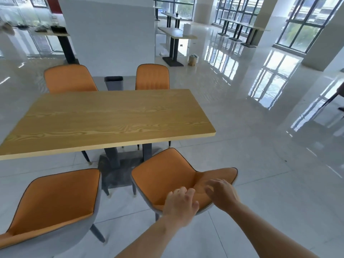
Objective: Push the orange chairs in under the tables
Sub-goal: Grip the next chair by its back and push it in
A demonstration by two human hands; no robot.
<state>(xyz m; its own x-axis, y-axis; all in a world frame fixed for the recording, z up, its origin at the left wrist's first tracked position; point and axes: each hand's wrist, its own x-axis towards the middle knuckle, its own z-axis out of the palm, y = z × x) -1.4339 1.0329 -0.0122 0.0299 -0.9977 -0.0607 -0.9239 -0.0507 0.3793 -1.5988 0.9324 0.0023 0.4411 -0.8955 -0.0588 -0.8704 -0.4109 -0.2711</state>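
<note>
- The left hand was open, its fingers loosely spread over the top rim of the backrest of the near-right orange chair.
- The right hand, just to the right of the left, was also open with spread fingers over the same backrest. It was slightly blurred, and I cannot tell whether either hand touched the chair.
- That chair stood directly ahead of the hands, turned at an angle and pulled out from the desk. Only its seat's front came near the desk's edge.
- The near-left orange chair stood well left of the hands, also pulled out.
- Beyond the desk, far ahead of the hands, the far-left orange chair and far-right orange chair showed their backrests, with a dark bin between them.
</note>
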